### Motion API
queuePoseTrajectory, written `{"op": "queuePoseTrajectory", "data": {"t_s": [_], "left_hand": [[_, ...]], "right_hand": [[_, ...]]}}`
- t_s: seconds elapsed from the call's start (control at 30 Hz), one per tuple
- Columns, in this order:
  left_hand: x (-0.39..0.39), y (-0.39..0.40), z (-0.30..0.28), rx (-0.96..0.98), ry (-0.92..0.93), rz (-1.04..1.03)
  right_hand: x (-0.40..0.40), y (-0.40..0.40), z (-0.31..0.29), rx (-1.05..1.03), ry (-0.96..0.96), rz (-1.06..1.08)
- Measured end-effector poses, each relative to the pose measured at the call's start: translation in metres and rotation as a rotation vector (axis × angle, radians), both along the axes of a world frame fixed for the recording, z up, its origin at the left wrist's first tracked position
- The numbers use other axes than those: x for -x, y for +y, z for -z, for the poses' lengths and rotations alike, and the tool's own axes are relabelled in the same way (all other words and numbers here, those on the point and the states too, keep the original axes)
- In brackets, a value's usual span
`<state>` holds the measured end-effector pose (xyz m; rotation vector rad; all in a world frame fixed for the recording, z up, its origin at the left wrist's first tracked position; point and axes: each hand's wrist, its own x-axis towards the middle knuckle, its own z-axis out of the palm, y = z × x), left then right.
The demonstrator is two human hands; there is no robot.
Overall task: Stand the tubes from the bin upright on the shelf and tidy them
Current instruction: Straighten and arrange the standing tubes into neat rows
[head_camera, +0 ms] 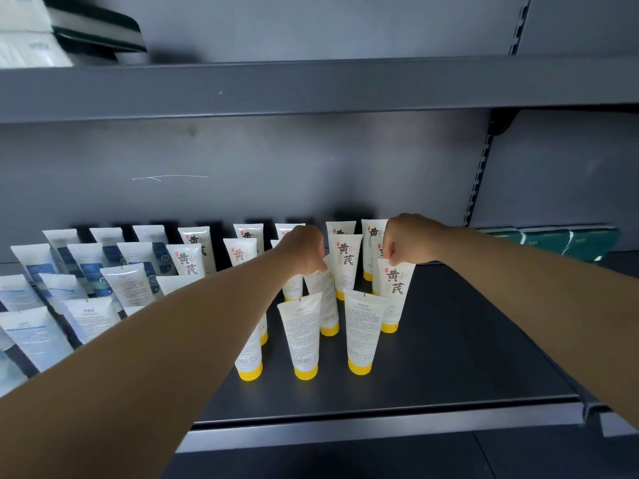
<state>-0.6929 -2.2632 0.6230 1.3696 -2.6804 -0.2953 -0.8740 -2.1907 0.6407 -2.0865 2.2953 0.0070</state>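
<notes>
2 bare hands reach over the dark grey metal shelf [466, 340], both working among the white plastic tubes with yellow caps [304, 335] that stand cap-down on its right-centre area. The left hand [304, 248] is curled with fingers pointing down onto the upper end of a tilted white tube with small print facing out [325, 299]; this tube leans against its neighbours rather than standing straight. Whether the fingers fully enclose the tube end cannot be told, since the back of the hand hides them. The right hand [409, 240] pinches the flat crimped top edge of an upright white tube with large brown characters [394, 292], whose yellow cap rests on the shelf.

2 further yellow-capped tubes stand upright nearest the shelf's front edge, back labels facing out, and 1 more stands partly hidden behind the left forearm. Behind the hands, more tubes of the same kind stand in rows toward the back panel.

White tubes with blue labels [93, 271] occupy the left part of the shelf in several rows. Dark green packages [567, 240] lie on the adjoining shelf at right. An upper grey shelf [311, 88] spans the view above.
</notes>
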Motion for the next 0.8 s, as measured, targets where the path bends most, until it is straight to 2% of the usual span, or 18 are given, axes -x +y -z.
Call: {"op": "queuePoseTrajectory", "data": {"t_s": [0.2,0.4,0.57,0.8], "left_hand": [[0.009,0.005,-0.005,-0.017,0.005,0.029],[0.004,0.002,-0.009,-0.026,-0.022,0.149],[0.001,0.008,-0.01,-0.038,0.057,0.222],[-0.002,0.01,-0.013,-0.012,-0.138,0.272]], "right_hand": [[0.003,-0.001,0.002,0.001,-0.004,-0.003],[0.004,-0.001,0.002,0.001,-0.011,-0.015],[0.003,-0.001,0.002,0.005,-0.026,-0.013],[0.005,-0.001,0.003,0.007,-0.026,-0.016]]}}
